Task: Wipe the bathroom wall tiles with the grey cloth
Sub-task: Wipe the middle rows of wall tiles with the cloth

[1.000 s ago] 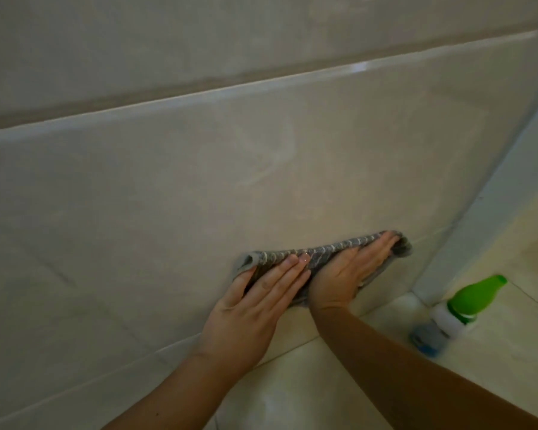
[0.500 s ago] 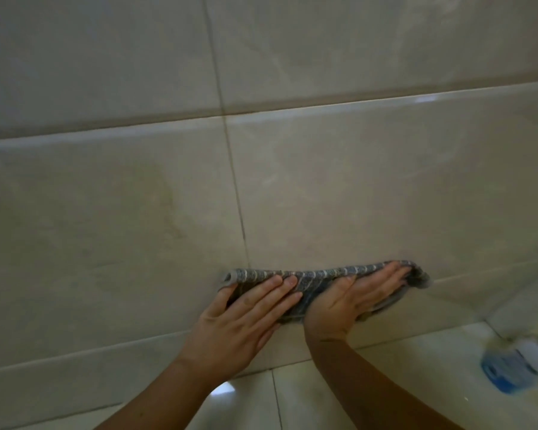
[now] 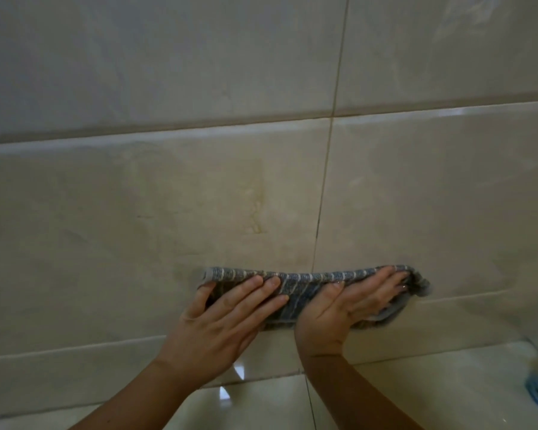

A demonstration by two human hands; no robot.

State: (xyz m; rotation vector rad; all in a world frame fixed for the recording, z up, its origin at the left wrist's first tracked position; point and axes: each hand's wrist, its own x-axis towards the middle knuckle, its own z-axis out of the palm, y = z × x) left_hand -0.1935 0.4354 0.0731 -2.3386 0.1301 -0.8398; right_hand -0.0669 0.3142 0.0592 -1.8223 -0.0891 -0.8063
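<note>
Beige wall tiles (image 3: 416,197) in the head view bear the grey cloth (image 3: 302,287) low across a grout line (image 3: 320,225), left hand (image 3: 227,318) and right hand (image 3: 351,302) pressing it flat with straight fingers (image 3: 252,290); wiping seems underway, next likely needing firm pressure upward toward the yellowish stain (image 3: 257,209).

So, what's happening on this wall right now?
A person is wiping the wall tiles low down, just above the floor. The left hand presses the left part of the grey cloth flat against the tile, and the right hand presses its right end. The cloth spans a vertical grout line. A yellowish streak shows on the tile above the cloth.
</note>
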